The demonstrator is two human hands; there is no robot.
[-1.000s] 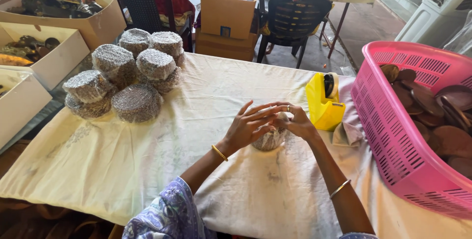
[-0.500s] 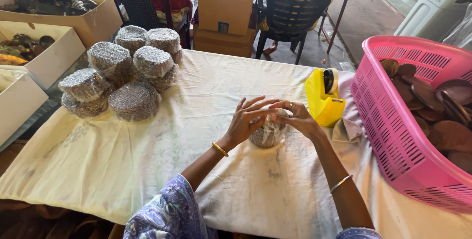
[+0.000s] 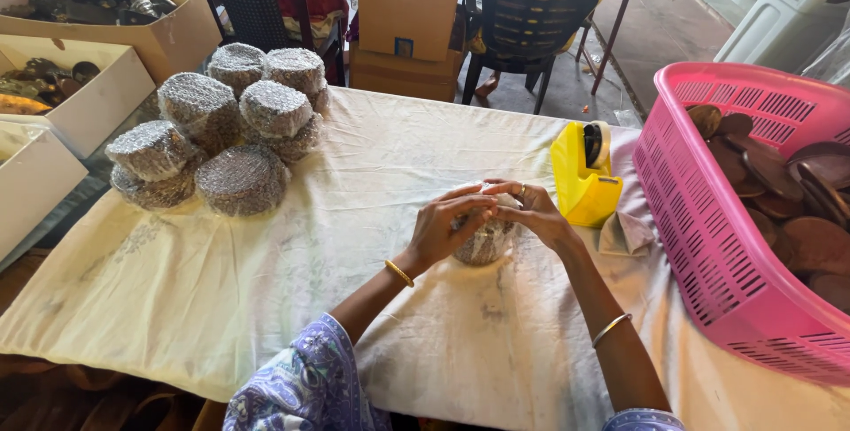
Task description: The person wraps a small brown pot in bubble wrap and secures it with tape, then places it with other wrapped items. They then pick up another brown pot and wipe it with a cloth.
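Observation:
Both my hands are closed over a round bundle (image 3: pixel 482 240) wrapped in bubble wrap, which rests on the cloth-covered table (image 3: pixel 266 298). My left hand (image 3: pixel 447 223) presses on its top and left side. My right hand (image 3: pixel 536 214) grips it from the right, fingers meeting the left hand's over the top. A yellow tape dispenser (image 3: pixel 584 174) stands just to the right of my right hand. A pile of several similar wrapped bundles (image 3: pixel 221 134) sits at the far left of the table.
A pink plastic basket (image 3: pixel 708 218) holding several brown wooden discs (image 3: pixel 779 192) fills the right side. A crumpled wrap scrap (image 3: pixel 624 232) lies beside it. White and cardboard boxes (image 3: pixel 88 85) stand at left; a cardboard box (image 3: pixel 407 23) and black chair (image 3: pixel 531 23) stand beyond.
My left hand's fingers, spread a second ago, have folded down onto the bundle. Both hands stay in about the same place over it.

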